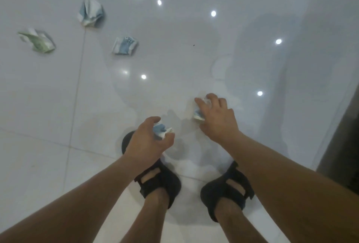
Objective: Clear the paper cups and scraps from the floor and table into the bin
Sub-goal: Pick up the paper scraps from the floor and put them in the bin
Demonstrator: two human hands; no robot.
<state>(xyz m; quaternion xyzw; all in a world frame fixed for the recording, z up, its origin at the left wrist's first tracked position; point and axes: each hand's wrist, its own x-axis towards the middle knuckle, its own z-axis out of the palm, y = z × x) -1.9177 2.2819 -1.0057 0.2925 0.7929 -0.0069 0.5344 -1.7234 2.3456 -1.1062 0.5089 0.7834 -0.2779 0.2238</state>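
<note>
- Two hands full: my left hand (149, 141) grips a crushed cup (162, 129), my right hand (218, 119) clutches another cup (198, 115).
- Grabbing the three floor cups (125, 45) too could spill one.

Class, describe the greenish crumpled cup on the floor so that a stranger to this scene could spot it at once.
Look at the glossy white tiled floor and find the grout line running up its left side. Three crumpled cups lie loose around it; the greenish crumpled cup is the leftmost. It alone is green; the other two cups are blue.
</note>
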